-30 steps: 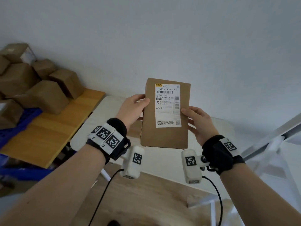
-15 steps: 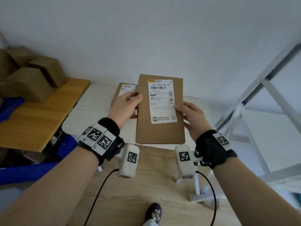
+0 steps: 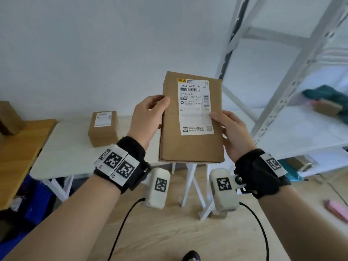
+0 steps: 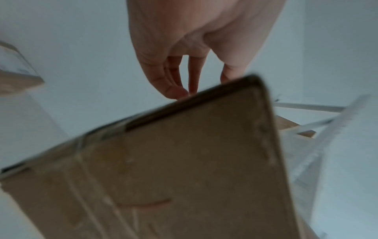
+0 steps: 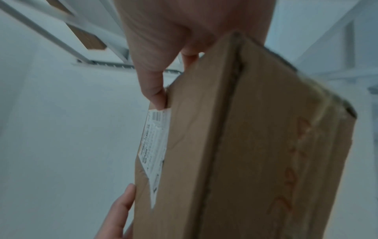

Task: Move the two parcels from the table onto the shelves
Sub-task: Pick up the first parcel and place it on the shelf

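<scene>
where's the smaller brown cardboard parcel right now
In the head view, the smaller brown cardboard parcel sits on the white table, left of the left hand.

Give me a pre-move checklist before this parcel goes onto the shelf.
1. Left hand grips the parcel: ok, thumb on the front at its left edge, fingers behind.
2. Right hand grips it: ok, thumb on the label's edge.
3. Parcel clear of the table: ok, held up in the air.
4. Free space on the shelf: ok, its near part is bare; a small box and teal cloth sit further along.
5. Path past the shelf's upright: cannot tell, depth is unclear.
6. Second parcel moved: not ok, it sits on the table.
</scene>
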Demonstrator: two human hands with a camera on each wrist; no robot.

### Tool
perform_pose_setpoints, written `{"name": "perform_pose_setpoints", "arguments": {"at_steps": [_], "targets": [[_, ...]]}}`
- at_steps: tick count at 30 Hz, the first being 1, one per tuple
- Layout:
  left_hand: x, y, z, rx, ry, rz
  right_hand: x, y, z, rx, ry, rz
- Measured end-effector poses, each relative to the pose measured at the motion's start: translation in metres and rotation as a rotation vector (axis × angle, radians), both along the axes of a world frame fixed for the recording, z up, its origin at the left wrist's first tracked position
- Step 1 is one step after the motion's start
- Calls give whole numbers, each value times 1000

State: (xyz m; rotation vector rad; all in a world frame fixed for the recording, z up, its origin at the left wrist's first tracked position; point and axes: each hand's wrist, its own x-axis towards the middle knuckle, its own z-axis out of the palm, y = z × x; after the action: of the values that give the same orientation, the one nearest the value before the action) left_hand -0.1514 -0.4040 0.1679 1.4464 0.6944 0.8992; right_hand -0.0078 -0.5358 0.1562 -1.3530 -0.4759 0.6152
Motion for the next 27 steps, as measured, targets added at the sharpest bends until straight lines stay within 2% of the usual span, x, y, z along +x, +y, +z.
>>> {"name": "perform_pose_setpoints", "arguments": {"at_steps": [6, 12, 16, 27], "targets": [[49, -59, 29, 87, -59, -161, 30, -76, 24, 91, -59, -185], [104, -117, 52, 251, -104, -298, 68, -144, 37, 174, -66, -312], [156, -161, 63, 264, -123, -356, 108, -193, 46, 185, -72, -376], [317, -274, 103, 344, -203, -309, 260, -301, 93, 300, -170, -434]]}}
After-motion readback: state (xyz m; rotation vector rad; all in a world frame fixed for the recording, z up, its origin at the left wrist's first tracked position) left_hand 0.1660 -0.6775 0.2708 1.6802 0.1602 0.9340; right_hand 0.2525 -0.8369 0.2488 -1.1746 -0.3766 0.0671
